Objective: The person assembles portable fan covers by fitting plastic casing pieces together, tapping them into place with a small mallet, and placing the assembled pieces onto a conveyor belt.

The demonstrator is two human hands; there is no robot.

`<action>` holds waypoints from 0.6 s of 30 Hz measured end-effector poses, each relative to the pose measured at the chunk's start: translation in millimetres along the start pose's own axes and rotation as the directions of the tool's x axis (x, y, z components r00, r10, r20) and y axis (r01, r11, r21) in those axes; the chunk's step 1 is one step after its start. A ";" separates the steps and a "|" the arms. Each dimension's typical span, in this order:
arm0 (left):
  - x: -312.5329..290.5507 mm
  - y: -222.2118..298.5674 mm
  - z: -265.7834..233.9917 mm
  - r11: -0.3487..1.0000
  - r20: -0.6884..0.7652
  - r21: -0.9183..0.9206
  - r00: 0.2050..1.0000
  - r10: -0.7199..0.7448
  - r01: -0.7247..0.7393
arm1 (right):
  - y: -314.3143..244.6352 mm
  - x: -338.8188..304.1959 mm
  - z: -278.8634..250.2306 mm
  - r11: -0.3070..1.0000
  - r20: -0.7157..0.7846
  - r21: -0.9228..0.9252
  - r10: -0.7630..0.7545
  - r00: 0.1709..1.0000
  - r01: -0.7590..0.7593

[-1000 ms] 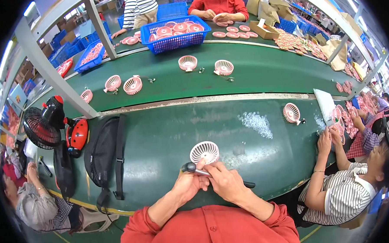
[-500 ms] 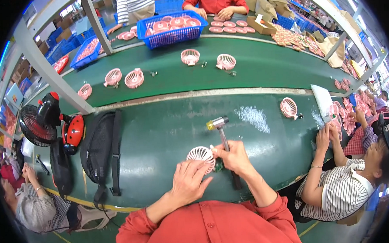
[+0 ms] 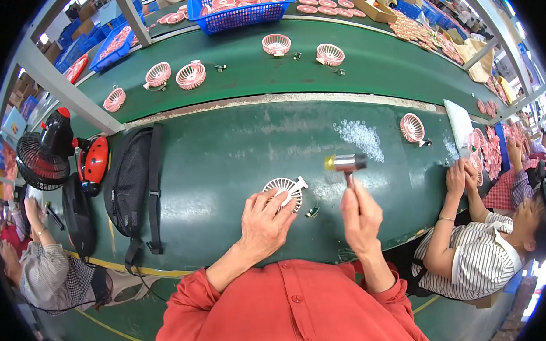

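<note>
A round, slatted white fan housing (image 3: 283, 186) rests on the green worktop. My left hand (image 3: 264, 216) is closed over its near left side and holds it down. A white stem-like piece (image 3: 297, 185) sticks out at its right side. My right hand (image 3: 361, 218) is wrapped around the handle of a hammer (image 3: 347, 162), raised to the right of the housing. The hammer's head has a yellow face and a metal end. A small green circuit board (image 3: 312, 212) lies on the worktop beside the housing, between my hands.
Small clear rings (image 3: 362, 139) lie scattered beyond the hammer, near a pink fan housing (image 3: 412, 128). A black bag (image 3: 133, 182) and a black desk fan (image 3: 44, 159) are at the left. More pink housings sit on the far belt (image 3: 238, 80). Co-workers sit at both sides.
My right hand has left the housing's edge and moved right, now gripping the hammer upright by its handle. My left hand stays on the housing. The whole view has shifted.
</note>
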State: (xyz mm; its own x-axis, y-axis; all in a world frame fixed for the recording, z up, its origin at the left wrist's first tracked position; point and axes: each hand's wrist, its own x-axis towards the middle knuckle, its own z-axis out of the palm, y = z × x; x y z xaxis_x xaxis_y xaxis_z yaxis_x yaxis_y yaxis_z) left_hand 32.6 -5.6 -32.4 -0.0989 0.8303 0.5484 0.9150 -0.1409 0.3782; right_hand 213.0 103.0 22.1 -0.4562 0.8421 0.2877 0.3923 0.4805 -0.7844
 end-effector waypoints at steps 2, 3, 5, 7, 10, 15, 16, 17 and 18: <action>1.9 2.2 0.6 1.000 -0.003 -0.013 1.000 0.007 -0.007 | 16.8 -6.6 19.1 0.946 -0.022 -0.084 -0.317 0.948 0.314; 2.0 2.9 -0.3 1.000 -0.003 -0.017 1.000 0.012 -0.012 | 17.9 -13.9 19.9 0.967 0.242 -0.229 -0.057 0.969 0.114; -0.3 2.3 -4.5 1.000 0.037 0.005 0.999 0.023 -0.023 | 33.8 -7.2 18.7 0.984 0.251 -0.175 0.037 0.967 0.008; -2.8 0.3 -11.7 1.000 0.053 -0.007 0.998 0.019 -0.018 | 40.9 9.1 11.3 0.951 0.194 -0.086 0.307 0.932 -0.295; -5.4 -0.7 -18.7 0.999 0.083 -0.038 0.996 0.032 -0.029 | 68.7 35.4 4.8 0.918 0.011 -0.072 0.391 0.920 -0.389; -8.8 -0.1 -24.0 0.995 0.113 -0.102 0.994 0.010 0.001 | 76.7 61.7 7.5 0.888 0.041 -0.049 0.460 0.887 -0.458; -8.3 0.7 -25.5 0.995 0.113 -0.096 0.994 0.006 0.005 | 76.8 64.6 9.5 0.889 0.047 -0.046 0.457 0.888 -0.455; -6.6 3.3 -26.5 0.995 0.102 -0.096 0.994 -0.030 0.040 | 77.7 67.0 10.6 0.903 0.062 -0.105 0.425 0.903 -0.418; -5.1 6.0 -26.8 0.993 0.092 -0.095 0.994 -0.066 0.074 | 78.3 68.5 11.2 0.912 0.079 -0.162 0.392 0.916 -0.376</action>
State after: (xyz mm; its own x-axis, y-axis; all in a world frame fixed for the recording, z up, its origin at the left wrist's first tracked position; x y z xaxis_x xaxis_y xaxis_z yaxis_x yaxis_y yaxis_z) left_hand 28.1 -25.1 -12.9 -0.1223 0.8837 0.4517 0.8636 -0.1296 0.4872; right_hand 203.4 195.6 -25.8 -0.3272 0.9409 -0.0873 0.6590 0.1610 -0.7347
